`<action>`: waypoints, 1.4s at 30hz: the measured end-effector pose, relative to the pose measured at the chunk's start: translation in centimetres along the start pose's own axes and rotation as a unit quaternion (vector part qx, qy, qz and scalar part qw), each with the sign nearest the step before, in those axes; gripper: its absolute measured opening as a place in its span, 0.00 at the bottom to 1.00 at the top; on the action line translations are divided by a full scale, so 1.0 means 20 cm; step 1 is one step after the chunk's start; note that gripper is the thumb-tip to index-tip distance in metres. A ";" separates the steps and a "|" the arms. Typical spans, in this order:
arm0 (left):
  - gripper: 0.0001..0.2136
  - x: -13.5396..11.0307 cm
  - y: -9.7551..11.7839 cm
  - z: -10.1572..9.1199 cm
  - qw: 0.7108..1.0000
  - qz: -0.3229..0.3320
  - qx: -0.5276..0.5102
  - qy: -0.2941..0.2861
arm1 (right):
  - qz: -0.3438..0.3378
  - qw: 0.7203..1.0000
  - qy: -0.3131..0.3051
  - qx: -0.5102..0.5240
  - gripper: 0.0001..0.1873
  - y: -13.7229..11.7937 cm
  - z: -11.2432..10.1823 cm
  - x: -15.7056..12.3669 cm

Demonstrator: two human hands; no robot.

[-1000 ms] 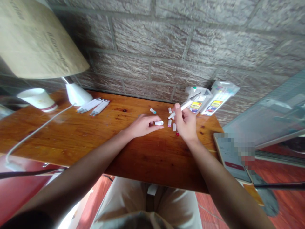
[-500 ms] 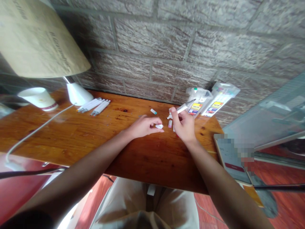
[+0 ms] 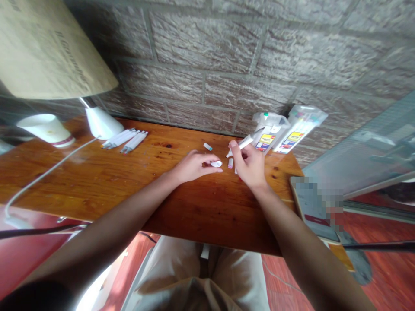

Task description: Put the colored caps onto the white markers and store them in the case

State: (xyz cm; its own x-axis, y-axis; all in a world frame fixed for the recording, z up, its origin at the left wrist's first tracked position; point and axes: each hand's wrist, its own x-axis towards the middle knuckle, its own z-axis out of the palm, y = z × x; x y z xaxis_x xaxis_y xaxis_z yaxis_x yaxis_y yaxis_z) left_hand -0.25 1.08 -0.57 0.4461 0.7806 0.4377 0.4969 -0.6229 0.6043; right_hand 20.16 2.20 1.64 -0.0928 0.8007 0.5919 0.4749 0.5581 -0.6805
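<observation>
A: From the lamp point(image 3: 61, 56), gripped what, and where?

B: Well right of the lamp, above the tabletop point(image 3: 181, 203), pinched a white cap point(image 3: 216, 164) with thumb and fingers of the left hand point(image 3: 194, 166), open end turned away from the lamp. Farther right, gripped a white marker point(image 3: 247, 141) in the right hand point(image 3: 251, 164), narrow end slanting down, lampwards.

A: Held so for which reason?

B: Probably to leave the cap's mouth and that narrow end free of fingers. Between lamp and right hand, saw a teal-ended cap point(image 3: 208, 147) and a pink-ended cap point(image 3: 230, 163), perhaps lying there for easy reach.

A: And about containers?

B: Farthest right of the lamp, noticed a tall case point(image 3: 293, 136) with coloured pens inside. In the shorter case point(image 3: 272, 134), lampwards, spotted something green; could not tell the rest. Just left of the lamp's base, found a paper cup point(image 3: 47, 129), bottom hidden.
</observation>
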 end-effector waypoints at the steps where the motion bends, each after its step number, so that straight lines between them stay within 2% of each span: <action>1: 0.15 0.00 0.00 0.00 1.000 0.004 0.006 0.001 | 0.001 1.000 -0.003 0.003 0.26 0.00 0.00 0.00; 10: 0.20 0.00 0.04 -0.02 0.999 0.004 0.034 -0.016 | 0.006 1.000 -0.014 0.013 0.26 0.01 0.01 -0.01; 19: 0.15 0.00 0.04 -0.01 0.998 0.015 0.034 -0.046 | -0.011 1.000 -0.017 -0.003 0.23 0.00 0.02 -0.01; 42: 0.14 0.00 0.03 -0.01 0.996 0.034 0.070 -0.033 | -0.038 0.999 -0.021 0.005 0.22 0.00 0.02 -0.01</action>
State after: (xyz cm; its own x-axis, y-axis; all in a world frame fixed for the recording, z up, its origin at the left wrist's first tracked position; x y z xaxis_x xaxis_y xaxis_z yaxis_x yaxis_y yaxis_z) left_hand -0.15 0.69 -0.06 0.5287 0.7335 0.4271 0.5603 -0.6796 0.4735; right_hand 19.87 2.14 1.41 -0.1660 0.7639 0.6236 0.4562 0.6201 -0.6382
